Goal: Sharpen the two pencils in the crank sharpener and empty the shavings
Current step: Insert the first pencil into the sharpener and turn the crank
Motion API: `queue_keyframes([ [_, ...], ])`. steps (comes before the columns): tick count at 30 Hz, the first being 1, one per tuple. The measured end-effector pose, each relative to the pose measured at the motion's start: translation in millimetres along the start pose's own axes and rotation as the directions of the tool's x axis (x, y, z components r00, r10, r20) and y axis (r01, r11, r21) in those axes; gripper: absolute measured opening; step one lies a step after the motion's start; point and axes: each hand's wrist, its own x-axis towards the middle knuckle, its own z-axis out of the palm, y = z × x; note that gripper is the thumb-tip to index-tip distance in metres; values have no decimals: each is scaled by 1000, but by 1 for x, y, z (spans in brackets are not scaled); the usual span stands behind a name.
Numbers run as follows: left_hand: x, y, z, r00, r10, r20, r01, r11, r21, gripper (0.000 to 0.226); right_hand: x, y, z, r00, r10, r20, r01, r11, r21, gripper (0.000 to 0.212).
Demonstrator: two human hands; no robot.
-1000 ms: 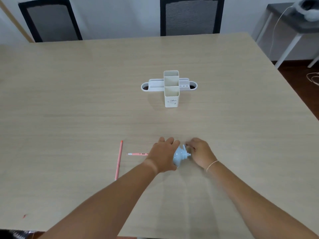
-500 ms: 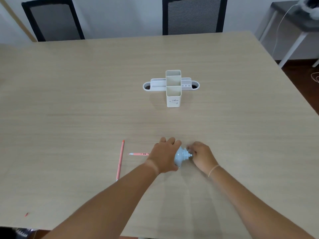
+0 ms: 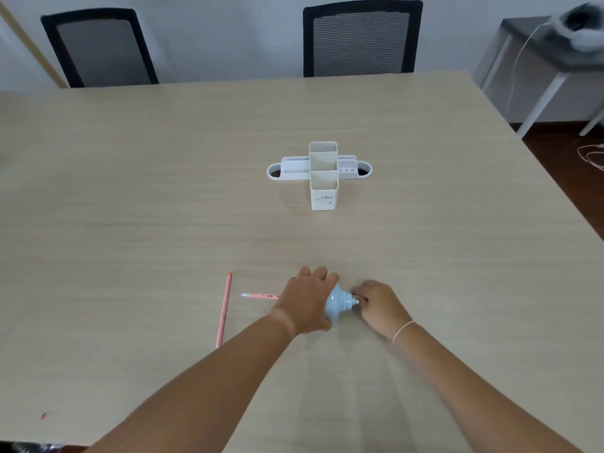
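A pale wood table (image 3: 130,191) carries everything. Two chairs (image 3: 361,37) stand beyond its far edge. A white organiser (image 3: 323,178) sits mid-table, well apart from the hands; its front bears small writing too blurred to read. Near the front edge the left hand (image 3: 305,300) wraps the blue sharpener (image 3: 336,305), and the right hand (image 3: 380,305) pinches its crank end. One pencil (image 3: 224,309) lies loose at left; another pencil (image 3: 260,295), its label unreadable, runs under the left hand

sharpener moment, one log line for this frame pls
left hand steadies blue crank sharpener | right hand at crank end | short pencil runs under left hand | long pencil loose on table
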Motion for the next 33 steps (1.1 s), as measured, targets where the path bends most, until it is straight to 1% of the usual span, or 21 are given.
queue_keyframes([
  [1,0,0,0,1000,-2,-1,2,1000,-4,63,-11,3,4,998,-14,65,18,999,-52,19],
  [2,0,0,1,1000,-6,-6,6,1000,-12,63,-23,6,6,994,-43,100,49,997,-57,19],
  [4,0,0,2,1000,-9,-15,9,1000,-14,63,-50,5,0,984,-161,77,156,985,66,16],
  [6,0,-1,2,1000,4,-30,-4,1000,-13,62,-57,-1,-14,972,-218,-84,231,953,194,12],
  [7,1,-1,2,999,9,-31,-10,1000,-17,62,-50,-6,-21,958,-215,-189,253,944,210,14],
  [8,0,-1,2,1000,10,-25,-11,1000,-16,62,-35,-10,-27,947,-180,-268,235,953,193,15],
  [9,0,0,1,1000,7,-20,-7,1000,-9,62,-18,-14,-30,950,-119,-288,173,971,167,16],
  [10,0,1,0,1000,1,-19,-1,1000,-4,62,-3,-18,-32,971,-74,-227,112,981,160,17],
  [12,-1,1,0,1000,-16,-9,16,1000,-10,62,6,-13,-19,1000,2,12,-2,999,33,19],
  [14,0,1,0,1000,-23,-6,23,1000,3,63,-16,-2,-5,983,-35,179,51,995,-87,21],
  [15,0,1,0,1000,-21,-6,21,1000,4,63,-32,1,-6,975,-73,208,87,995,-56,22],
  [17,1,0,0,1000,-13,-14,13,1000,-7,62,-48,1,-20,979,-134,152,121,989,89,23],
  [19,0,0,0,1000,-10,-19,10,1000,-1,61,-35,-6,-38,984,-172,-41,177,963,204,15],
  [20,0,1,0,1000,-12,-19,12,1000,4,60,-22,-11,-43,975,-172,-137,200,953,226,12],
  [21,0,1,0,1000,-15,-21,15,1000,5,60,-11,-16,-45,971,-146,-187,186,958,219,14],
  [23,0,1,0,1000,-19,-23,19,1000,5,59,7,-20,-37,987,-48,-154,75,982,176,18],
  [25,0,2,0,1000,-21,-22,21,1000,-4,61,11,-13,-19,1000,27,13,-28,996,79,19],
  [27,0,1,1,999,-23,-23,23,1000,-13,61,-4,-5,-7,985,25,170,-23,1000,-15,19],
  [29,0,1,1,999,-22,-26,22,1000,-10,62,-25,2,-6,971,-30,239,25,999,24,26],
  [31,0,1,1,1000,-15,-23,15,1000,-12,62,-41,2,-17,970,-98,221,83,994,77,23],
  [33,-1,0,0,1000,-14,-20,13,1000,-6,62,-39,-3,-33,983,-154,98,136,976,169,13],
])
